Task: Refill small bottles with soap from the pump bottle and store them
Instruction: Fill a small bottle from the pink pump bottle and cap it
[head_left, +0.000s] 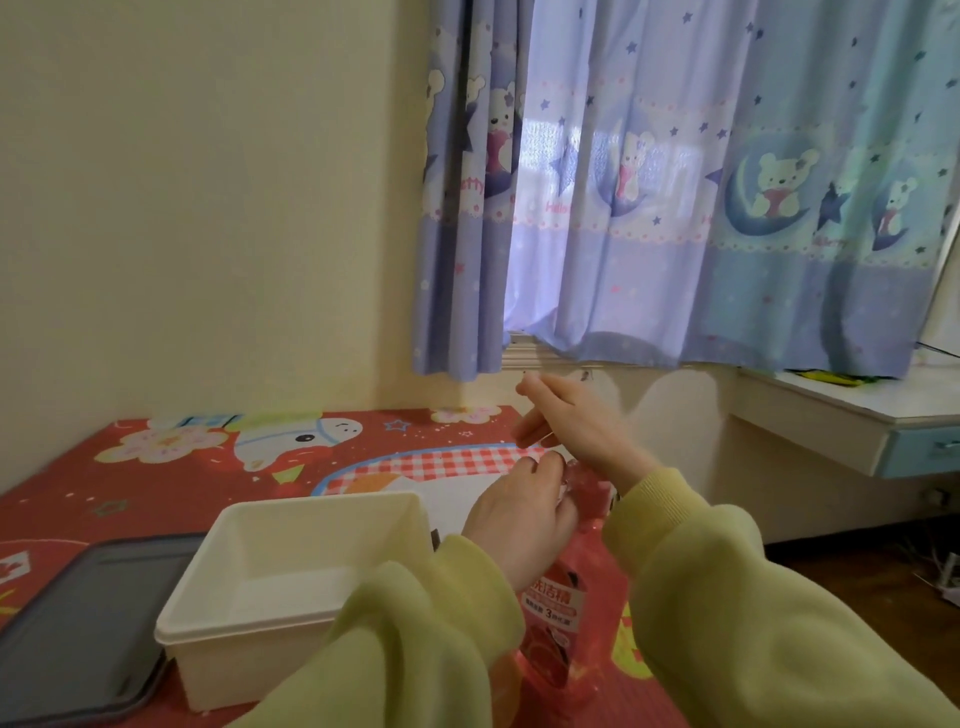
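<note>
A pink pump bottle (555, 621) of soap with a red label stands on the red cartoon-print table cover (171, 483), between my two yellow-green sleeves. My left hand (519, 512) is curled at the bottle's top, where the edge of a small clear bottle (546, 442) shows above its fingertips. Most of that bottle is hidden by the hand. Above the pump head hovers my right hand (576, 421), fingers stretched out straight and pointing left. Whether it presses on the pump is hidden.
An empty white plastic bin (317, 501) stands just left of my left arm. A grey lid (78, 623) lies flat at the table's front left. Behind are a cream wall and blue bear-print curtains (675, 208); a white desk with a blue drawer (883, 436) is at right.
</note>
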